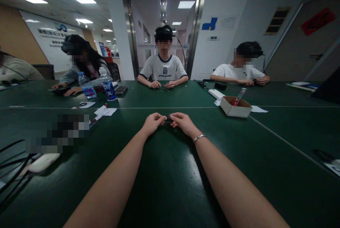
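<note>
Over the middle of the green table (162, 171), my left hand (153, 123) and my right hand (183, 123) meet fingertip to fingertip, both closed in a pinch. Between them is a small black piece with a shiny metal-looking end (168, 118), too small to name for sure. My right fingers grip its dark body. My left thumb and fingertips pinch at the shiny end, and what they cover there is hidden. A silver bracelet (199, 137) circles my right wrist.
A small open box (236, 109) with a red-and-clear tube stands at right, beside a white block (216, 94). Two bottles (108, 85), a phone (121, 90) and papers (105, 111) lie left. Nearer are cables and a white device (44, 162). Several people sit around the table.
</note>
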Available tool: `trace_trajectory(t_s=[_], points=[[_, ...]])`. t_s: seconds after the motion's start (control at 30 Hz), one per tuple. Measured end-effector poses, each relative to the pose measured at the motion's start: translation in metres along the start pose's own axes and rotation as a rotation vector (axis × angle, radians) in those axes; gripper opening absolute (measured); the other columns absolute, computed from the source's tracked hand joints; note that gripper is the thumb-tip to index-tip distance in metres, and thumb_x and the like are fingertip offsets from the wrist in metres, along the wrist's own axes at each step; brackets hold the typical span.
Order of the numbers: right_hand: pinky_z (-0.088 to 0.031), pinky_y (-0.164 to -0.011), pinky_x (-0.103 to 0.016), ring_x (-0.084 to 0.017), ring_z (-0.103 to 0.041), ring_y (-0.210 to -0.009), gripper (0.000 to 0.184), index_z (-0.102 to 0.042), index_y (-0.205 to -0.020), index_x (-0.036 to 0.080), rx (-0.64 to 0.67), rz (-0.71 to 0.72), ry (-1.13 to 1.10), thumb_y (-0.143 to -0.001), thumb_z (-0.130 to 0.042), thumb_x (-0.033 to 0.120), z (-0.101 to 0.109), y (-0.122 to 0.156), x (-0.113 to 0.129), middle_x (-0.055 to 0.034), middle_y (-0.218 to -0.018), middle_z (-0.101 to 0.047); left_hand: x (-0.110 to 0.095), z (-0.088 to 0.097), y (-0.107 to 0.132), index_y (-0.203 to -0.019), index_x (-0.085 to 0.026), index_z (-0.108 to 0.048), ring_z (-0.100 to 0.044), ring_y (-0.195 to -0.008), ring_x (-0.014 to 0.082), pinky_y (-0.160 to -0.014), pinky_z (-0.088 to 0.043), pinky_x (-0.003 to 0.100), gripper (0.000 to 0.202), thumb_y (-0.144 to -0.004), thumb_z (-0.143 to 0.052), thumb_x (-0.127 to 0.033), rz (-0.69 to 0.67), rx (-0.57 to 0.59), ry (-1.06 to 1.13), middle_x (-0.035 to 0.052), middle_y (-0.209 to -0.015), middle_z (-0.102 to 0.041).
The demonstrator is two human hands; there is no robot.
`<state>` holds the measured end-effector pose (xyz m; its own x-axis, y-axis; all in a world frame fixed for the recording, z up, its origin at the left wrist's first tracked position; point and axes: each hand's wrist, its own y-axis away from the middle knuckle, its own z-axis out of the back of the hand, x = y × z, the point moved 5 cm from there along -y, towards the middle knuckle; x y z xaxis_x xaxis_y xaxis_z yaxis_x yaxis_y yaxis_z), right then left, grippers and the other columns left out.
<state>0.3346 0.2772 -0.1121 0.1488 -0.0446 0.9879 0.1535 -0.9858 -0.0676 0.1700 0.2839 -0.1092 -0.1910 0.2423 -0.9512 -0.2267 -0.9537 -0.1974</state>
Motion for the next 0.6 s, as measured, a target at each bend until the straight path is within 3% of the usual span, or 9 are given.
trace_trajectory(t_s=[0.13,0.27,0.33,0.47,0.6], points=[[-0.051,-0.049,-0.017,-0.01,-0.062,-0.055,0.024,-0.068,-0.093,0.012,0.042,0.017,-0.002,-0.072,-0.08,0.016,-0.001,0.0,0.001,-0.0047,-0.076,-0.068,-0.004,0.002,0.003,-0.074,-0.017,-0.059,-0.054,-0.061,0.0144,-0.061,-0.039,0.026,0.038,-0.084,-0.053,-0.053,-0.014,-0.044,-0.26,0.0002,-0.065,-0.06],[-0.054,-0.055,-0.016,-0.011,-0.064,-0.061,0.025,-0.07,-0.094,0.013,0.099,0.013,-0.041,-0.071,-0.08,0.013,-0.004,0.002,0.002,-0.0034,-0.075,-0.068,-0.018,0.003,0.008,-0.061,-0.018,-0.058,-0.052,-0.069,0.0168,-0.065,-0.038,0.027,0.046,-0.09,-0.042,-0.049,-0.103,-0.076,-0.46,0.0038,-0.073,-0.057],[-0.056,-0.058,-0.017,-0.011,-0.065,-0.064,0.024,-0.07,-0.095,0.014,0.106,0.007,-0.069,-0.072,-0.079,0.014,-0.005,0.003,0.003,-0.0036,-0.078,-0.068,-0.021,0.004,0.009,-0.056,-0.018,-0.057,-0.052,-0.072,0.0179,-0.067,-0.038,0.028,0.049,-0.091,-0.04,-0.048,-0.107,-0.114,-0.486,0.0058,-0.076,-0.057],[-0.059,-0.062,-0.02,-0.013,-0.067,-0.066,0.018,-0.07,-0.092,0.015,0.115,-0.005,-0.086,-0.075,-0.077,0.017,-0.005,0.003,0.002,-0.0037,-0.08,-0.067,-0.012,0.006,0.008,-0.062,-0.019,-0.057,-0.051,-0.062,0.0173,-0.061,-0.036,0.027,0.045,-0.09,-0.04,-0.048,0.011,-0.135,-0.42,0.0043,-0.068,-0.058],[-0.059,-0.063,-0.021,-0.014,-0.067,-0.071,0.032,-0.069,-0.1,0.017,0.131,0.008,-0.078,-0.07,-0.08,0.015,-0.004,0.001,0.0,-0.0025,-0.082,-0.066,-0.005,0.008,0.006,-0.063,-0.019,-0.057,-0.054,-0.06,0.0184,-0.059,-0.036,0.027,0.042,-0.09,-0.039,-0.046,0.083,-0.153,-0.405,0.0043,-0.063,-0.06]])
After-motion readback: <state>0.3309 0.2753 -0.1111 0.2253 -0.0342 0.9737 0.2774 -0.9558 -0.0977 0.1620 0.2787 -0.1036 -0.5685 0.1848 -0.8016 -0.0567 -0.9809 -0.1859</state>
